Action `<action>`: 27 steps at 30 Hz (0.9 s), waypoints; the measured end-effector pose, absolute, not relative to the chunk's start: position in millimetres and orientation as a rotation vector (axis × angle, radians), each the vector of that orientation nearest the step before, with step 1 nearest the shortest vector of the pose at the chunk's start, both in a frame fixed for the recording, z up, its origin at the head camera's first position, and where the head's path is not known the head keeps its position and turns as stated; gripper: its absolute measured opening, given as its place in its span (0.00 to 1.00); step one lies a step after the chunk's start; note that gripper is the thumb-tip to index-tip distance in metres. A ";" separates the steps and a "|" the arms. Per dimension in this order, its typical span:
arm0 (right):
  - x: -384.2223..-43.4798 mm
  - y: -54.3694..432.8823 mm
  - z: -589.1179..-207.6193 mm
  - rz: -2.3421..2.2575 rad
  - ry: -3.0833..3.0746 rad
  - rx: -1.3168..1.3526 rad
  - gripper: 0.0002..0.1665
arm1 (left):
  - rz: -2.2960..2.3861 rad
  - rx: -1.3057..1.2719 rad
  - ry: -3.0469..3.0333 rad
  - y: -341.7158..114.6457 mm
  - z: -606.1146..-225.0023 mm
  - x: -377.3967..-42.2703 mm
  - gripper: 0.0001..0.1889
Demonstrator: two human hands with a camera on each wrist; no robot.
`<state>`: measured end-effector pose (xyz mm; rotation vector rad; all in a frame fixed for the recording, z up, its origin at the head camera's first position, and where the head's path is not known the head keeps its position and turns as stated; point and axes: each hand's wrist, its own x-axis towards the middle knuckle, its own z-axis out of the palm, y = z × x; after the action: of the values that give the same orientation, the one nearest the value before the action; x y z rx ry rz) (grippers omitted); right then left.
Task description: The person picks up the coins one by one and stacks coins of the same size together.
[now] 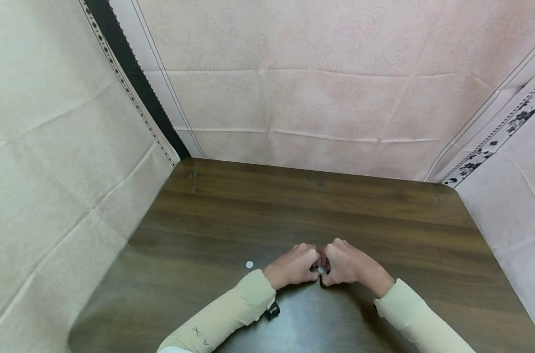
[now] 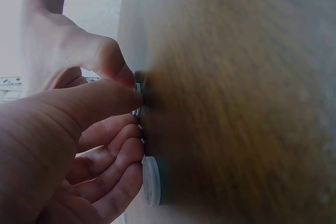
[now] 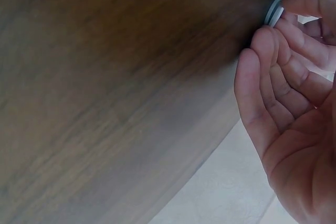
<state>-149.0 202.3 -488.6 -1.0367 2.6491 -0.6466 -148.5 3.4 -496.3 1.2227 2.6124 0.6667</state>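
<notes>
Both hands meet low over the table, working on a small pale round disc (image 1: 322,270). My left hand (image 1: 295,264) pinches it from the left, and my right hand (image 1: 344,262) pinches it from the right. In the left wrist view, the thumb mostly covers the disc (image 2: 138,111), with only a thin edge showing. The right wrist view shows the disc's rim (image 3: 273,12) at the fingertips. A second white disc (image 1: 249,264) lies flat on the table left of the left hand; in the left wrist view this disc (image 2: 151,181) has a raised translucent rim.
The dark wood-grain table (image 1: 232,211) has rounded corners. Pale patterned cloth (image 1: 320,98) hangs behind it, with more cloth at both sides. A small black object (image 1: 272,311) shows at the left sleeve's cuff.
</notes>
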 end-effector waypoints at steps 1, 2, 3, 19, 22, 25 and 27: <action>-149.0 202.4 -488.4 -0.646 2.651 -1.039 0.17 | 0.668 1.223 2.612 3.5 -496.2 -148.4 0.23; -149.0 202.5 -488.3 -0.646 2.652 -1.040 0.17 | 0.669 1.224 2.613 3.6 -496.1 -148.5 0.23; -149.0 202.6 -488.1 -0.648 2.651 -1.042 0.17 | 0.672 1.224 2.612 3.7 -496.1 -148.6 0.23; -148.4 205.4 -489.2 -0.659 2.665 -1.086 0.16 | 0.647 1.185 2.629 4.7 -497.4 -148.1 0.20; -147.8 206.8 -488.7 -0.662 2.659 -1.092 0.13 | 0.655 1.181 2.622 4.7 -497.2 -147.8 0.21; -147.6 207.6 -487.6 -0.667 2.639 -1.082 0.12 | 0.668 1.167 2.615 4.8 -497.4 -147.1 0.21; -147.8 207.9 -487.0 -0.677 2.627 -1.078 0.12 | 0.675 1.159 2.613 4.6 -497.3 -146.5 0.21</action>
<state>-147.8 207.9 -487.0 -1.0776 2.6269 -0.6772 -146.5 4.6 -497.3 1.1593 2.6127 0.6745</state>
